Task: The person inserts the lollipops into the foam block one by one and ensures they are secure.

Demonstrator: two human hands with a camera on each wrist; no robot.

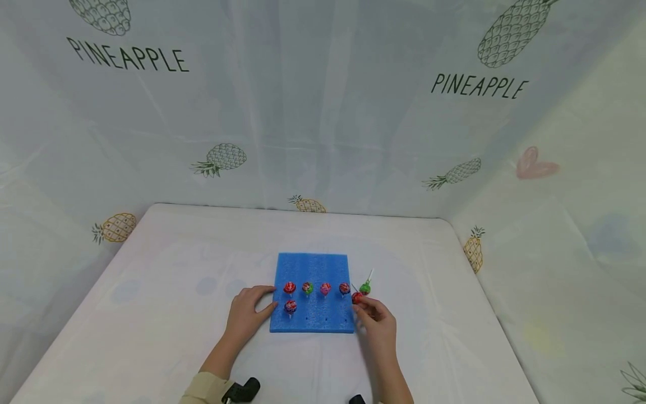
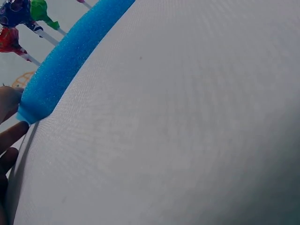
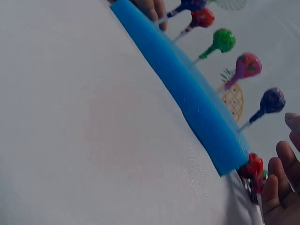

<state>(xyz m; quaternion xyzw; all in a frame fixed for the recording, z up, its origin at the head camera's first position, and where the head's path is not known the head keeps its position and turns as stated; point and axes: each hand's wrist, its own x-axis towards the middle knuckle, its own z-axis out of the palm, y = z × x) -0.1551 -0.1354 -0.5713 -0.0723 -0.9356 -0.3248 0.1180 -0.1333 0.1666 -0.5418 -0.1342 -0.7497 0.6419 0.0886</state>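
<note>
A blue foam board lies flat, with several wrapped lollipops standing in it by their sticks. A row crosses its middle, including a pink lollipop and a dark-wrapped one. One more lollipop stands nearer me at the left. My left hand touches the board's left edge with thumb and forefinger apart. Beside the right edge, my right hand has its fingertips right at a red lollipop. In the right wrist view its fingers are spread beside that lollipop. A green lollipop lies just beyond.
Small holes show in the board's near right part, in line with the nearer lollipop. The board rests on a white-covered table. A pineapple-printed curtain rises behind the table and along its sides.
</note>
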